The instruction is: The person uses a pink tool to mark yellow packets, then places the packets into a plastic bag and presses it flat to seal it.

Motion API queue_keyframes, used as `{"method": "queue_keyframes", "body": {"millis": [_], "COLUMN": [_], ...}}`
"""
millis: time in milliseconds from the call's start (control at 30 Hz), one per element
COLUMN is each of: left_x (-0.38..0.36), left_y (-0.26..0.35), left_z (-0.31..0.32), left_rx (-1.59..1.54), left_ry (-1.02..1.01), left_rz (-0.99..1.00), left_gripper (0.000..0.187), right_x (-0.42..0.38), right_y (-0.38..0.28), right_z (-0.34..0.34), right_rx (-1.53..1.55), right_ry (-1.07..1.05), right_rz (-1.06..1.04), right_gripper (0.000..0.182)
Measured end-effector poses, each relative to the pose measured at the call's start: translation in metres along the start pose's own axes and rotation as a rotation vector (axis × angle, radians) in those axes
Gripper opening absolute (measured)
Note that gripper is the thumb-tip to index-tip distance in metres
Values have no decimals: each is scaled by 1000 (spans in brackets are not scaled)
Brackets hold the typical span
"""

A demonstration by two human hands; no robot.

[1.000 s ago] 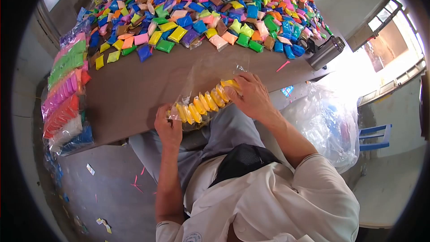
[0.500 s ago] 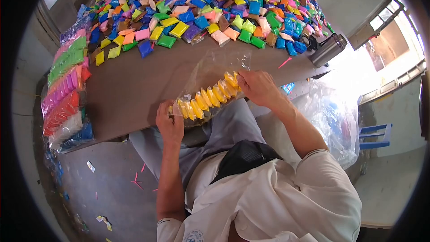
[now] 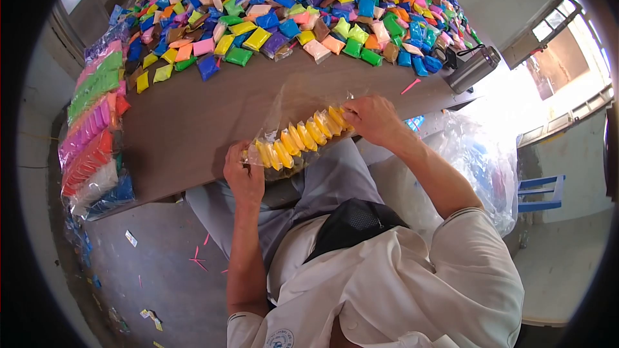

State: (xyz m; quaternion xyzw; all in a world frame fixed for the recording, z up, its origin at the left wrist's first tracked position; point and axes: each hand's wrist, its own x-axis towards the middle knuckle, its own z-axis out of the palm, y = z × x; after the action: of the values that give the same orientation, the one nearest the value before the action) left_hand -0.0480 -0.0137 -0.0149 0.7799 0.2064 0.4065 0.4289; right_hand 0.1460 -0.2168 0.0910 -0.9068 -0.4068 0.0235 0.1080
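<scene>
A clear plastic bag point(image 3: 291, 104) holds a slanting row of several small yellow packets point(image 3: 302, 138) at the table's front edge, above my lap. My left hand point(image 3: 244, 173) is closed on the bag at the row's lower left end. At the upper right end, my right hand point(image 3: 374, 119) pinches the bag beside the last packet. The loose, transparent part of the bag spreads over the tabletop beyond the row. What lies under the fingertips of both hands is partly hidden.
Small packets of many colours point(image 3: 277, 19) are heaped at the back of the brown table point(image 3: 174, 135). Filled bags sorted by colour point(image 3: 97, 122) are stacked at the left edge. A steel flask point(image 3: 474, 69) stands at the right, near a large plastic sack point(image 3: 471, 167) and a blue stool point(image 3: 540, 193).
My right hand has shifted slightly right and down. The packet row looks a little straighter, and the loose plastic beyond it has sunk slightly. My left hand has hardly moved.
</scene>
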Motion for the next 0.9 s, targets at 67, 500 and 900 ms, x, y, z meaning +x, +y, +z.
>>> {"method": "queue_keyframes", "body": {"millis": [67,500,900], "left_x": [-1,-1,-1], "left_y": [-2,-1,3], "left_z": [0,1,-2], "left_rx": [-1,25,54], "left_ry": [-4,3,-21], "left_rz": [-12,25,27], "left_gripper": [18,25,24], "right_x": [-3,3,18], "right_y": [1,2,-1], "right_z": [-4,-25,-12], "right_rx": [0,261,201], "right_ry": [-20,43,-136], "right_rz": [15,-10,8], "right_gripper": [19,23,27]}}
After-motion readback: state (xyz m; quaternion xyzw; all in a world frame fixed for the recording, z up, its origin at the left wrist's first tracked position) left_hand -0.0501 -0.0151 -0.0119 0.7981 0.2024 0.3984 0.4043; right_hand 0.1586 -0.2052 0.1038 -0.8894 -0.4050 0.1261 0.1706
